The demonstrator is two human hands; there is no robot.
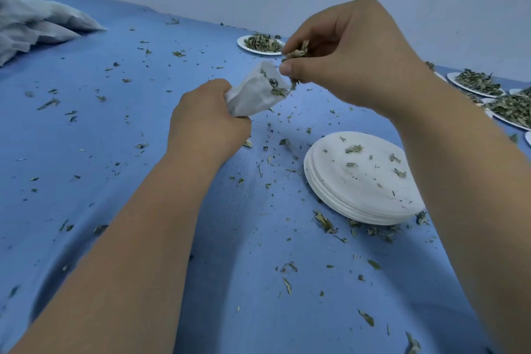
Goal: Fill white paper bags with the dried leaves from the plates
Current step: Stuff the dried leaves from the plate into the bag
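My left hand grips the lower end of a small white paper bag, whose open mouth tilts up and to the right. Just above that mouth, my right hand pinches a clump of dried leaves, and some leaves hang at the bag's rim. A plate of dried leaves sits behind the hands. More leaf-filled plates lie at the right edge.
A stack of white paper plates with a few leaf bits lies right of centre. Leaf crumbs are scattered all over the blue table cover. A pile of whitish bags lies at the far left. A pale wall runs behind.
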